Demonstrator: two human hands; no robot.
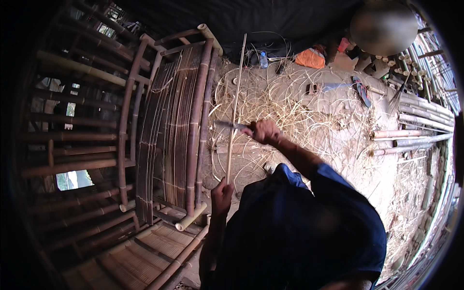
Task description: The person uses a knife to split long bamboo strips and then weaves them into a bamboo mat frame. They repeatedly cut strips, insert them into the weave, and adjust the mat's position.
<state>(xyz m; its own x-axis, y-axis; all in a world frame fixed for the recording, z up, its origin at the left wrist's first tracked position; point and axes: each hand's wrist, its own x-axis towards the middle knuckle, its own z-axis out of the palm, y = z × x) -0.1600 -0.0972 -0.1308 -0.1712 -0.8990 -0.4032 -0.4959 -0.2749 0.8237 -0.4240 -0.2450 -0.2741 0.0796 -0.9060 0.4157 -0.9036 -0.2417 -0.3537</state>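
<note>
My left hand (222,195) is closed round the near end of a long, thin bamboo strip (238,87), which stretches away from me past the bamboo bench. Farther along, my right hand (265,132) grips a knife (230,125) by its handle. The knife's blade points left and crosses the strip about midway; whether it cuts into the strip I cannot tell. Motion slightly blurs the blade.
A dark bamboo bench (181,121) stands close on the left. Curled bamboo shavings (290,101) litter the floor ahead. Bamboo poles (420,111) lie at the right. Farther off are an orange cloth or bag (310,58), a blue bottle (263,60) and a sandal (361,92).
</note>
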